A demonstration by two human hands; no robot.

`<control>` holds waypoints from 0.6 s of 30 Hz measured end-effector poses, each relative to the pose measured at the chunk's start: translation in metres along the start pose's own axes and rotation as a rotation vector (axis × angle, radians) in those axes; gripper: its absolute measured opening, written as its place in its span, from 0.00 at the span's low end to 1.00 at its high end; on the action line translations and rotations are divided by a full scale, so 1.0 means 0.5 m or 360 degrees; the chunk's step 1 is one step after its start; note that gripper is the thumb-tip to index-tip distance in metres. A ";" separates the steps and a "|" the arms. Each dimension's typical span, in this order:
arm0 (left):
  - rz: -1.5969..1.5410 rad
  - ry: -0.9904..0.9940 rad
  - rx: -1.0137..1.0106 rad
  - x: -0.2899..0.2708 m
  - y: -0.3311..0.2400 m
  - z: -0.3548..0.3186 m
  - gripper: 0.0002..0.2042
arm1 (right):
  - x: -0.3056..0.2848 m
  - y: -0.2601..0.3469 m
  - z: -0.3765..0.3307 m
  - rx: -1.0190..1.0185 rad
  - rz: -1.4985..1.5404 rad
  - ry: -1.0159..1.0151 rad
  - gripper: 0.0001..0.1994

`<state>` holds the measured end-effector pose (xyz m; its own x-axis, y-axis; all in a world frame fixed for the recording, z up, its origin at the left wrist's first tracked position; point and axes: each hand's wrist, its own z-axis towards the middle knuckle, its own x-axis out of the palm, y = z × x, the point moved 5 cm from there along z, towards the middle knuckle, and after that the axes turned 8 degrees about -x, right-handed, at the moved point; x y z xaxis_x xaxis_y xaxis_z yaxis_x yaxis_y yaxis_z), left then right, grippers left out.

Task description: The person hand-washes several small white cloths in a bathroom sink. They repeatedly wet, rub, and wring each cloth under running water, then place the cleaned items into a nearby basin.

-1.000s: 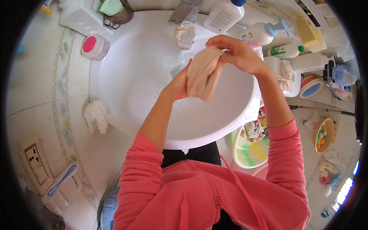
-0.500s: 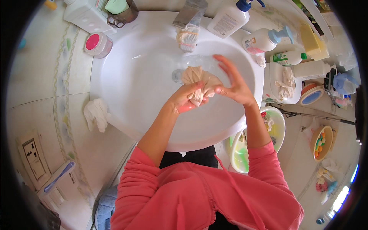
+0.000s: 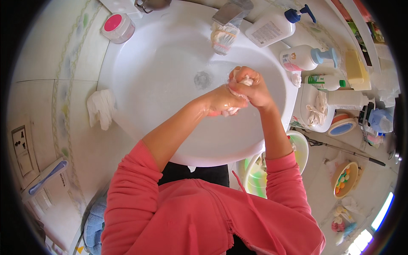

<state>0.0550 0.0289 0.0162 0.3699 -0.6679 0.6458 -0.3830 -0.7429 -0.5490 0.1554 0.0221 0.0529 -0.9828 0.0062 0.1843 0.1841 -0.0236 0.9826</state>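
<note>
- Clamped a pale cloth (image 3: 231, 111) in the left hand (image 3: 223, 98) and the right hand (image 3: 251, 88), pressed together with fingers curled tightly round it.
- Bunched the cloth up inside both fists, leaving bits visible between the right thumb and fingers and beneath the left hand.
- Held both over the white basin (image 3: 148, 97), just to the right of the drain (image 3: 203, 80); showed a wet gloss on the left hand.
- Had the fabric-wrapped tap (image 3: 231, 16) beyond the hands, slightly to their left, and a dark-blue-topped pump bottle (image 3: 270, 29) beyond them, to the right.
- Saw a pink-lidded jar (image 3: 121, 32) well to their left and a green-and-white tub (image 3: 255, 174) nearer the body, below the right hand.
</note>
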 end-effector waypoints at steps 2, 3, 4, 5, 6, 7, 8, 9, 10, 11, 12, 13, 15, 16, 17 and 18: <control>0.0184 -0.0166 -0.0030 -0.019 0.010 0.019 0.13 | 0.015 0.016 -0.007 0.0176 -0.0268 -0.0238 0.12; 0.0277 -0.0250 -0.0046 -0.026 0.013 0.026 0.13 | 0.023 0.020 -0.011 0.0261 -0.0402 -0.0356 0.14; 0.0413 -0.0437 0.0149 -0.024 0.001 0.025 0.13 | 0.024 0.017 -0.015 0.0222 -0.0440 -0.0450 0.16; 0.0548 -0.0622 0.0345 -0.013 -0.007 0.023 0.14 | 0.023 0.011 -0.021 0.0183 -0.0477 -0.0544 0.18; 0.0684 -0.0806 0.0542 -0.003 -0.015 0.015 0.15 | 0.023 0.005 -0.025 0.0144 -0.0515 -0.0638 0.19; 0.0806 -0.0952 0.0528 0.001 -0.012 0.011 0.15 | 0.024 -0.001 -0.025 0.0151 -0.0577 -0.0746 0.18; 0.0930 -0.1096 0.0512 0.003 -0.010 0.006 0.16 | 0.027 -0.006 -0.025 0.0158 -0.0640 -0.0855 0.18; 0.1054 -0.1239 0.0494 0.001 -0.009 0.000 0.17 | 0.028 -0.012 -0.027 0.0166 -0.0702 -0.0965 0.17; 0.1114 -0.1247 0.0487 0.001 -0.007 0.002 0.17 | 0.027 -0.016 -0.028 0.0190 -0.0752 -0.1016 0.16; 0.1176 -0.1253 0.0479 -0.003 0.000 0.007 0.18 | 0.025 -0.021 -0.029 0.0214 -0.0802 -0.1068 0.16; 0.1239 -0.1256 0.0469 -0.006 0.007 0.011 0.18 | 0.024 -0.028 -0.032 0.0240 -0.0850 -0.1123 0.15; 0.1294 -0.1277 0.0469 -0.007 0.010 0.015 0.17 | 0.021 -0.038 -0.033 0.0274 -0.0857 -0.1117 0.14; 0.1412 -0.1309 0.0465 -0.011 0.019 0.019 0.14 | 0.015 -0.068 -0.040 0.0345 -0.0866 -0.1116 0.13; 0.1475 -0.1290 0.0443 -0.018 0.032 0.029 0.13 | 0.009 -0.083 -0.045 0.0273 -0.0952 -0.1145 0.13; 0.1537 -0.1257 0.0436 -0.024 0.044 0.035 0.13 | 0.017 -0.083 -0.052 0.0446 -0.0789 -0.1119 0.12; 0.1602 -0.1221 0.0429 -0.030 0.056 0.041 0.13 | 0.014 -0.104 -0.050 0.0388 -0.0948 -0.1108 0.12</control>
<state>0.0559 0.0171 -0.0195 0.4428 -0.7235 -0.5296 -0.6265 0.1729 -0.7600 0.1386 -0.0017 0.0023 -0.7033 0.5468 -0.4544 -0.2710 0.3847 0.8824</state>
